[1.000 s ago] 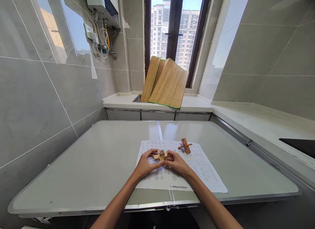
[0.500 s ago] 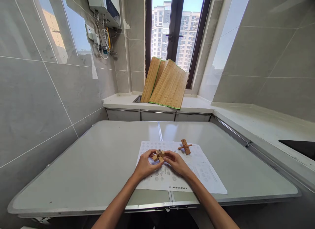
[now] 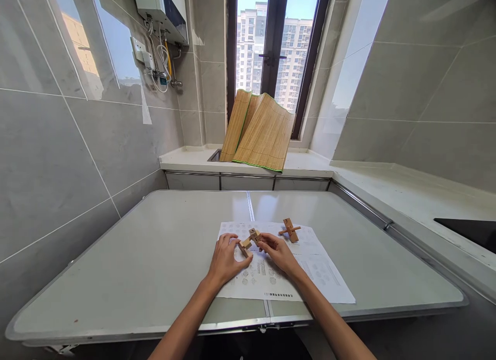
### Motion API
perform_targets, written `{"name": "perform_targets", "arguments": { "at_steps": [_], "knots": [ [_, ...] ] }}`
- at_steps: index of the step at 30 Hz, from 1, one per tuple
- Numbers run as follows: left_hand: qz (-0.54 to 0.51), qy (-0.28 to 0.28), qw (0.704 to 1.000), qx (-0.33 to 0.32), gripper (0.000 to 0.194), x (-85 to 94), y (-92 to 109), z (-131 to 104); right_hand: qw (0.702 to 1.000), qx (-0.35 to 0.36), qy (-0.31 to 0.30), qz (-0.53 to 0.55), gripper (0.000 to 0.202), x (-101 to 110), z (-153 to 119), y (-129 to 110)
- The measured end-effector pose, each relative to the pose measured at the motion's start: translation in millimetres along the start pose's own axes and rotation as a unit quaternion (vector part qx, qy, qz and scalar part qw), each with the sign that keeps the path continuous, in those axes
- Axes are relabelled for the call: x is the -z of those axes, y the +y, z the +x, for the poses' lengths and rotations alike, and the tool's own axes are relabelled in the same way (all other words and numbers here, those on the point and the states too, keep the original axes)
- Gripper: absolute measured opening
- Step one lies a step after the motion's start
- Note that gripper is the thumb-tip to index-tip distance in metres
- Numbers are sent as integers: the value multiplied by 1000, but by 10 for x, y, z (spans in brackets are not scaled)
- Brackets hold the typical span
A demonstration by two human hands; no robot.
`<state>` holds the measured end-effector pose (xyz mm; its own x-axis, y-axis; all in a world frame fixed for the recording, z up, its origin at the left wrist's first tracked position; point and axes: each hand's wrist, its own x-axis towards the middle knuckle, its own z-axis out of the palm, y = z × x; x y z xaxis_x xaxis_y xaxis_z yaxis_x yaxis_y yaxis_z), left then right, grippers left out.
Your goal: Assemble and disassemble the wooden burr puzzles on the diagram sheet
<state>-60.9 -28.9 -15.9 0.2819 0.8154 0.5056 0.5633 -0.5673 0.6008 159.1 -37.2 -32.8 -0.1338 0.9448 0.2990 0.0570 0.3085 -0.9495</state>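
Observation:
Over the printed sheet, my two hands hold light wooden burr puzzle pieces. My left hand has its fingers and thumb closed on a notched wooden piece at the left. My right hand pinches the right-hand wooden pieces, one of which bears a dark printed mark. The two groups sit close together at an angle; whether they still interlock I cannot tell. Just beyond my right hand, a darker reddish wooden cross-shaped puzzle rests on the sheet, with a rod-like bar across it.
The sheet lies on a pale folding table with a metal seam down its middle. A bamboo mat leans by the window on the white counter. A water heater hangs on the tiled wall at the left.
The compact wooden cluster between my hands has spread apart, its right part raised and tilted. My left hand has opened out slightly. The reddish puzzle stays on the sheet.

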Motion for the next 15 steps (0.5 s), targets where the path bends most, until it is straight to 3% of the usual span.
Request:
{"name": "perform_targets", "arguments": {
  "at_steps": [5, 9, 15],
  "knots": [
    [153, 33, 988, 2, 27, -23, -44, -10, 1000, 0, 7, -24, 44, 6, -4, -16],
    [220, 64, 973, 10, 23, -40, -93, -23, 999, -7, 24, -34, 46, 8, -6, -28],
    [189, 79, 978, -20, 51, -6, -10, -16, 998, -13, 45, -43, 49, 13, 17, 47]
  ]
}}
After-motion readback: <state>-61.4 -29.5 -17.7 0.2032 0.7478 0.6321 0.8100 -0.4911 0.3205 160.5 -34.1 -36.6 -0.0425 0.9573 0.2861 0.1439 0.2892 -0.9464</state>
